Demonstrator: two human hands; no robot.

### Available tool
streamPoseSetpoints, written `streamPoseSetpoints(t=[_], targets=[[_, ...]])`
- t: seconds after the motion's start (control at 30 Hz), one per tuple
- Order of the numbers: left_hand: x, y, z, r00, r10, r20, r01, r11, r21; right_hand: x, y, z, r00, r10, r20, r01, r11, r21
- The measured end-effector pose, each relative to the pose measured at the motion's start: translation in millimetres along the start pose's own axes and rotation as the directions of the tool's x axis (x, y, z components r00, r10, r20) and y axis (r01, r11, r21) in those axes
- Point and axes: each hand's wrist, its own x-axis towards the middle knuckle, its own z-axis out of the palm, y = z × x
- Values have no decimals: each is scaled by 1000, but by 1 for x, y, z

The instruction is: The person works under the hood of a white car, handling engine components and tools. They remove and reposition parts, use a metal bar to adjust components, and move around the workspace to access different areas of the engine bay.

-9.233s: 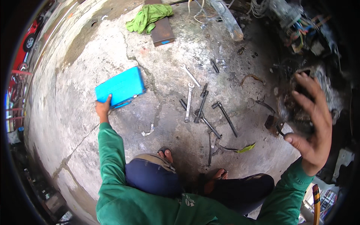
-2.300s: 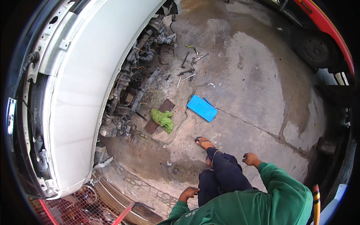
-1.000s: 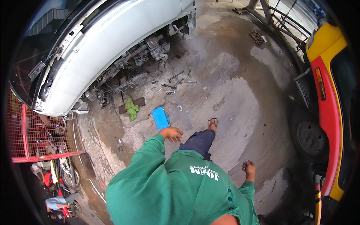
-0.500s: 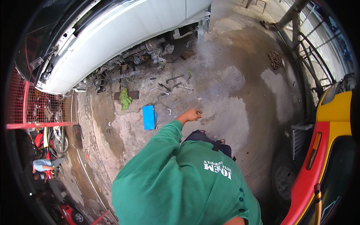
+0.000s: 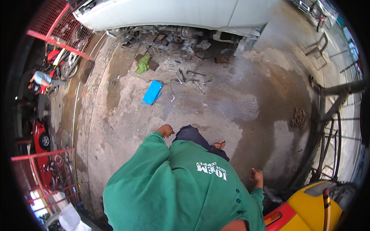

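My left hand (image 5: 165, 131) hangs by my left side with its fingers curled in and nothing showing in them. My right hand (image 5: 255, 175) is out at my right side, its fingers also curled, above the concrete floor. Neither hand touches anything. Ahead of my left hand a flat blue case (image 5: 153, 92) lies on the floor. Beyond it are several metal hand tools (image 5: 189, 77), long and thin like wrenches and bars. A green cloth (image 5: 143, 64) lies partly on a dark flat board (image 5: 153, 64).
A white vehicle body (image 5: 185, 15) stands ahead, its greasy underparts exposed below. A rusty chain pile (image 5: 298, 118) lies at right, near a metal frame (image 5: 335, 100). A yellow and red vehicle (image 5: 308, 204) is close behind my right hand. Red mesh fencing (image 5: 58, 27) and a person (image 5: 42, 79) are at left.
My view has turned and shifted, so the white vehicle sits further up. My left hand has drawn back from in front toward my side. My right hand has come into view.
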Motion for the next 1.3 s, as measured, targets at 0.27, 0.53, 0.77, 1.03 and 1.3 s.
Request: streamPoseSetpoints(t=[0.27,0.53,0.77,1.03,1.3], targets=[[-28,-21,-15,886,158,-436,-258,950,-179,78,-170,86,976,-25,216,101,931,-350],[71,-84,-131,744,33,-667,-504,683,-529,63,-296,361,915,62,398,215,760,-613],[263,-43,-273,787,-17,-617,-509,547,-665,105,-318,530,787,-276,553,583,38,-811],[457,132,-474,786,15,-618,-609,-151,-779,137,-318,698,903,-24,429,418,-175,-891],[577,234,-585,944,212,-252,-156,-387,-909,196,-363,688,884,-74,461,436,-223,-872]])
